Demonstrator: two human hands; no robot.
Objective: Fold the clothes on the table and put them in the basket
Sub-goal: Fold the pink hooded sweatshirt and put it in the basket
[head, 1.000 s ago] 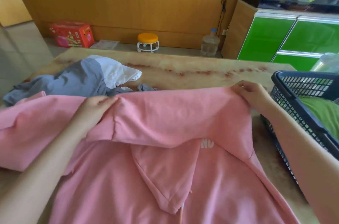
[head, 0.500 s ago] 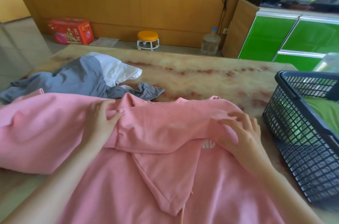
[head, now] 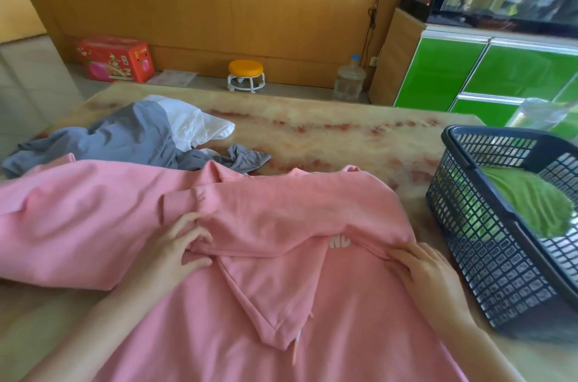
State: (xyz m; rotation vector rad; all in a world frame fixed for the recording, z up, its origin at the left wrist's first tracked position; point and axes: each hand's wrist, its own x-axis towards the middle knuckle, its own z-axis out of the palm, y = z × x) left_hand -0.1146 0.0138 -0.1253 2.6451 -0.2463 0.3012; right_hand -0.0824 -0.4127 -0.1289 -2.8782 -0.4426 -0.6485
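A pink hoodie (head: pixel 281 219) lies spread over the near half of the table (head: pixel 344 144), its top part folded down toward me over the hood. My left hand (head: pixel 175 250) pinches the left end of that fold between fingers and thumb. My right hand (head: pixel 428 269) holds the fold's right end, fingertips tucked under the edge. A grey garment (head: pixel 125 137) and a white one (head: pixel 190 122) lie crumpled at the far left. The dark plastic basket (head: pixel 488 256) stands at the right with a folded green garment (head: pixel 525 203) inside.
A clear plastic container (head: pixel 541 114) stands behind the basket. Beyond the table, on the floor, are a red box (head: pixel 115 58), a small orange stool (head: pixel 246 75) and a water jug (head: pixel 349 78). Green cabinets (head: pixel 488 72) stand at the right.
The hoodie's top part was lifted, folded down toward me and laid flat. Both hands then slid back along it to the fold's near edge.
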